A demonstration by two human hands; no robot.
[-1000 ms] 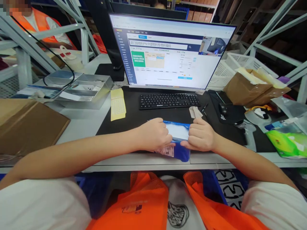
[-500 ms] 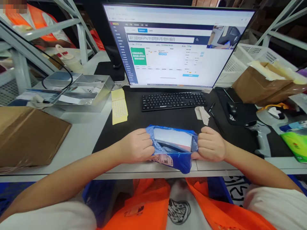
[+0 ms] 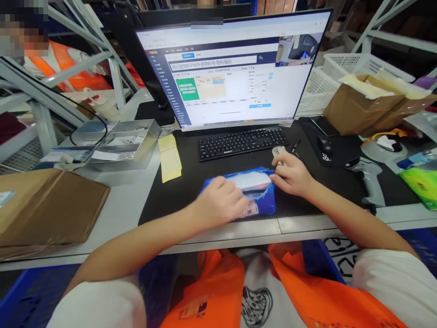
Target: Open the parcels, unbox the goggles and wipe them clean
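Warehouse shelving of pale grey metal rises behind a light grey counter (image 3: 123, 205) that carries a large black desk mat (image 3: 191, 182) along its middle. At the mat's near edge lies a blue plastic bag with a flat white box inside (image 3: 254, 189), a printed label showing on its near side. The left hand (image 3: 220, 205) lies on the bag's left end with fingers curled down onto the plastic, pressing it; whether it pinches a fold cannot be told. The right hand (image 3: 290, 175) rests at the bag's right end, fingers bent and their tips touching the blue plastic.

Just beyond the bag, toward the far edge of the counter, sits a black keyboard (image 3: 242, 142), and behind it a wide monitor with a lit white screen (image 3: 232, 73). A yellow sheet of small labels (image 3: 170, 157) lies at the mat's left edge, and past it a shiny metal tray with compartments (image 3: 119, 141). A closed brown cardboard box (image 3: 51, 209) stands at the counter's left end. To the right of the keyboard lie a black pen (image 3: 295, 146), a black mouse (image 3: 324, 145) and a grey handheld scanner (image 3: 370, 180). An open brown cardboard box (image 3: 368, 109) and a white mesh basket (image 3: 341, 68) stand in the far right corner. Behind the shelving at far left, another person's orange vest (image 3: 68, 68) shows.
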